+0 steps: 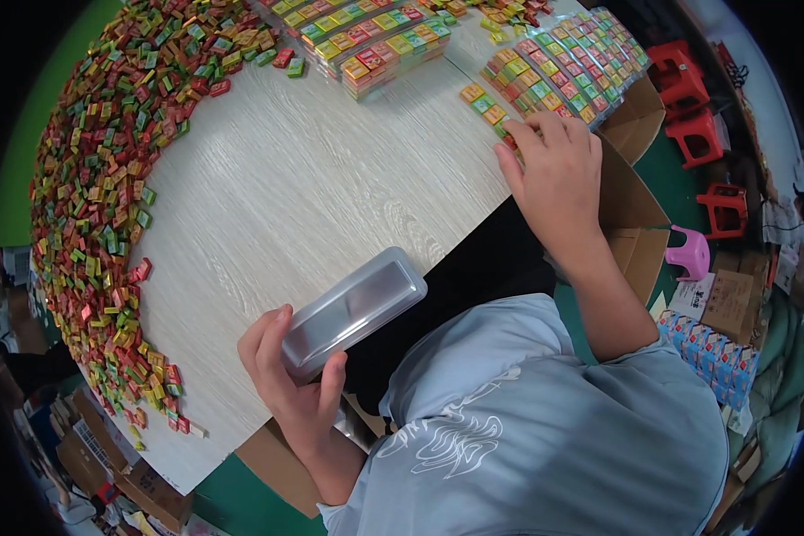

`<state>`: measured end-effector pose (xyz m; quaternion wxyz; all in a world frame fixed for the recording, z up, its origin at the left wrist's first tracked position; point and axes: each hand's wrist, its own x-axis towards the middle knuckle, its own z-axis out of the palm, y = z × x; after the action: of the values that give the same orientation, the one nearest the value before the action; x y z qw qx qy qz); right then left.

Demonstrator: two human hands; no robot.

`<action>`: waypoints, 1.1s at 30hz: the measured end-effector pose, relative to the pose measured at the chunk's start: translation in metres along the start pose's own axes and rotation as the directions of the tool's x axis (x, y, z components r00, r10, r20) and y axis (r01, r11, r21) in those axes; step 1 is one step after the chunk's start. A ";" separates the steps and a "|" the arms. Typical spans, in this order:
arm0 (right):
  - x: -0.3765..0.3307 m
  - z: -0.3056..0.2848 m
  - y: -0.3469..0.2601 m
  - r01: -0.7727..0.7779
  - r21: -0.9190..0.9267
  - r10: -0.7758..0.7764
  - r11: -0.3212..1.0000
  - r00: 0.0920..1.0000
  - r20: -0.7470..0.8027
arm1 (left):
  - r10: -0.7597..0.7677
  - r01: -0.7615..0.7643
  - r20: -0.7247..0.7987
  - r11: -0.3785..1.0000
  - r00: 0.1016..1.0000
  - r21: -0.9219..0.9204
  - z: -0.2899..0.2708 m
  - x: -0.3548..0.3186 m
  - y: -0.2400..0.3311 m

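Note:
My left hand [288, 375] grips an empty clear plastic tray [355, 308] at the near edge of the pale wooden table [313, 188]. My right hand [552, 170] reaches to the table's right edge, its fingertips on a short row of small coloured packets [484, 103]. Just beyond that row lies a filled tray of packets [581, 58] in neat rows. Another filled tray [375, 40] sits at the far side of the table.
A big loose heap of small red, green, yellow and orange packets [107, 161] curves along the table's left side. An open cardboard box [639, 188] stands right of the table. Red stools [697, 134], a pink stool [688, 255] and stacked blue cartons [715, 353] stand on the floor.

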<state>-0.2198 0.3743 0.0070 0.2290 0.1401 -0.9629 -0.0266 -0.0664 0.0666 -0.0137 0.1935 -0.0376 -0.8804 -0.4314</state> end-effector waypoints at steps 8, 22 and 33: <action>0.008 0.002 0.001 -0.031 -0.035 0.031 0.999 0.999 -0.011 | 0.020 -0.020 0.022 1.000 1.000 0.005 -0.003 0.003 -0.002; 0.010 -0.063 0.004 0.395 0.521 -0.257 0.756 0.912 -0.319 | -0.033 0.033 -0.012 0.999 0.999 0.029 -0.002 0.001 0.008; 0.019 -0.121 0.007 0.699 0.706 -0.578 0.118 0.626 -0.524 | -0.102 0.102 0.003 0.995 0.995 0.014 0.001 0.002 0.009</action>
<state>-0.1837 0.3770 0.1246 0.1455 0.6346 -0.6575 0.3792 -0.0667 0.0724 -0.0068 0.1700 0.0079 -0.8844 -0.4346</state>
